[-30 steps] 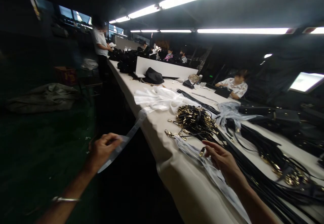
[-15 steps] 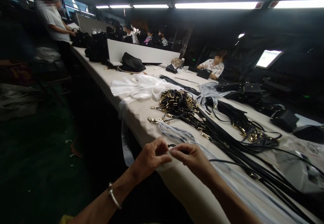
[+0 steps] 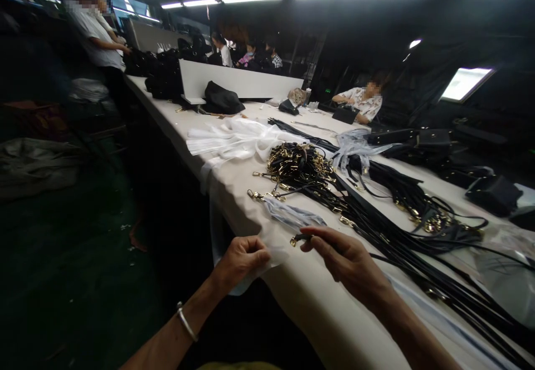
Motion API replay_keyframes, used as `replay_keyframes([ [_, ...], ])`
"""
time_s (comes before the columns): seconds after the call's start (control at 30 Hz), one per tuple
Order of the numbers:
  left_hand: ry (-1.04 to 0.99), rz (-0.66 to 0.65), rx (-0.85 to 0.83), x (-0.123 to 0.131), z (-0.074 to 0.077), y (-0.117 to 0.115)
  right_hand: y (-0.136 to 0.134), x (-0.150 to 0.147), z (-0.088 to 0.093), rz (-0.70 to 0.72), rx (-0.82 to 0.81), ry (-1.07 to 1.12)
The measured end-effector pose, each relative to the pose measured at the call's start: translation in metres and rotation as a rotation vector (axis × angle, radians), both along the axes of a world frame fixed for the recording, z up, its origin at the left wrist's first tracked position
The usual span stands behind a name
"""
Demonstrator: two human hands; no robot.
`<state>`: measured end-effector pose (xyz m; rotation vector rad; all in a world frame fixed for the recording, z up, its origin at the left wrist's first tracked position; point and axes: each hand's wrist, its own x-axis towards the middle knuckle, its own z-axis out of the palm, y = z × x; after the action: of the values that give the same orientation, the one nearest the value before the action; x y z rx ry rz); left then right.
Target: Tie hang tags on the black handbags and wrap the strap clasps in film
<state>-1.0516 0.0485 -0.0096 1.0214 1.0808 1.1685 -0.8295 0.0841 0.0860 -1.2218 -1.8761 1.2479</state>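
Head view: black strap [image 3: 302,237] sits in right hand [image 3: 346,256].

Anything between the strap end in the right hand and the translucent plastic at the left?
Nothing visible: only an open gap separates the black strap end in the right hand from the translucent plastic in the left hand.

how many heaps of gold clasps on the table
2: one heap beyond the right hand, another heap farther right, both with black straps. Others may be hidden.

Black strap [image 3: 304,237]: gold-tipped, in right grip [image 3: 350,256] | translucent strip [image 3: 278,254]: seemingly limp, in left grip [image 3: 240,260]
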Motion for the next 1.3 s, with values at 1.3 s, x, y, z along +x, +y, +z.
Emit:
replay_keyframes([
  [1.3, -0.457, -0.268, 0.046, -0.010, -0.051, -0.018, -0.042, -0.041, 0.033, 0.172, 0.063, 0.233],
])
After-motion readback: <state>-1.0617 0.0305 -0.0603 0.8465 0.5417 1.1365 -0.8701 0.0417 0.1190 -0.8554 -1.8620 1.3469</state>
